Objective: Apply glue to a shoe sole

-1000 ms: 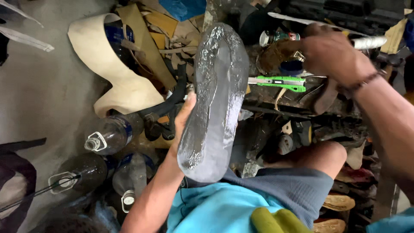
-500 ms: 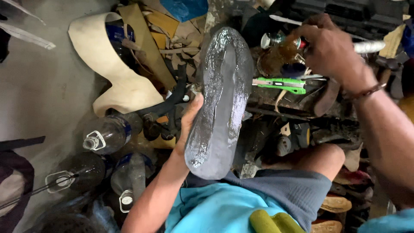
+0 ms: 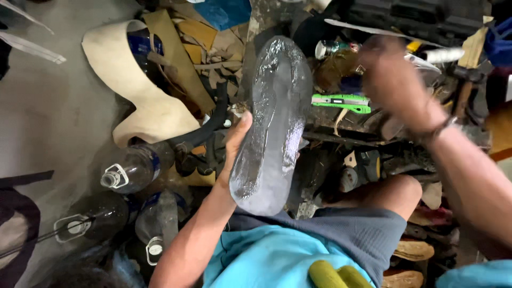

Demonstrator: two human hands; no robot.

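My left hand (image 3: 233, 145) holds a long grey shoe sole (image 3: 274, 122) upright over my lap, thumb on its left edge; the sole's face is wet and shiny. My right hand (image 3: 397, 88) is blurred at the upper right, over a cluttered workbench, just right of a small tin can (image 3: 330, 49) and above a green utility knife (image 3: 341, 102). The blur hides whether its fingers hold anything.
Clear plastic bottles (image 3: 133, 168) lie on the floor at the left beside a cream leather sheet (image 3: 144, 106) and a black rubber hose (image 3: 210, 125). Leather scraps (image 3: 197, 37) pile at the top. My bare knee (image 3: 394, 194) sits below the bench, with shoes (image 3: 410, 250) at lower right.
My right hand has drawn back from the tin can toward the right and is now in fast motion. The sole stays in my left hand, barely shifted.
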